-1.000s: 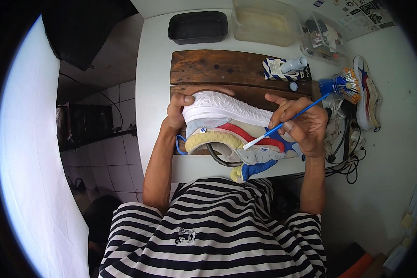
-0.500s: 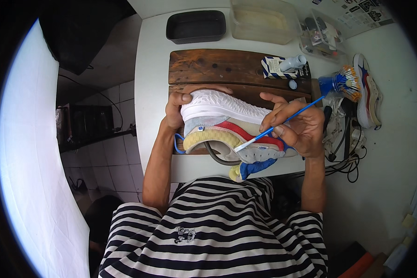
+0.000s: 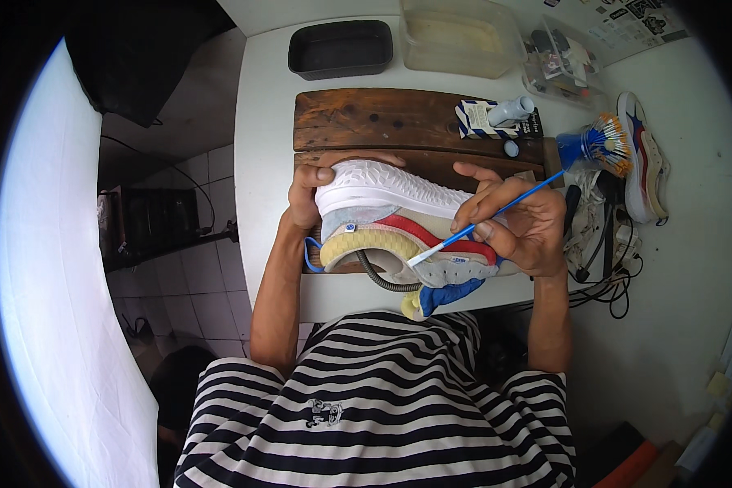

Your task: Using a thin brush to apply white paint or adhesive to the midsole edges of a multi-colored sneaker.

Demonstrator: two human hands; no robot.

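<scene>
My left hand [image 3: 307, 193] grips a sneaker [image 3: 382, 215] by its heel end, thumb on the white sole and fingers behind it. The shoe lies tilted on its side, sole away from me, with a yellow collar, red stripe and grey panels. A metal spring [image 3: 380, 277] curves inside its opening, and the blue and yellow tongue [image 3: 447, 297] hangs out toward me. Between thumb and fingers, my right hand [image 3: 520, 218] pinches a thin blue paintbrush [image 3: 496, 205]. The brush's white tip meets the edge of the shoe opening beside the grey panel.
Behind the shoe lies a dark wooden board [image 3: 374, 118] bearing a small bottle [image 3: 512, 111] on a box, with a cap [image 3: 511, 149]. A black tray [image 3: 340, 49] and clear bins [image 3: 461, 41] stand farther back. To the right are brushes [image 3: 606, 146], cables [image 3: 606, 244] and another sneaker [image 3: 644, 159].
The whole scene has shifted very slightly in the view. Both hands keep their hold, and the brush tip stays at the same edge of the shoe.
</scene>
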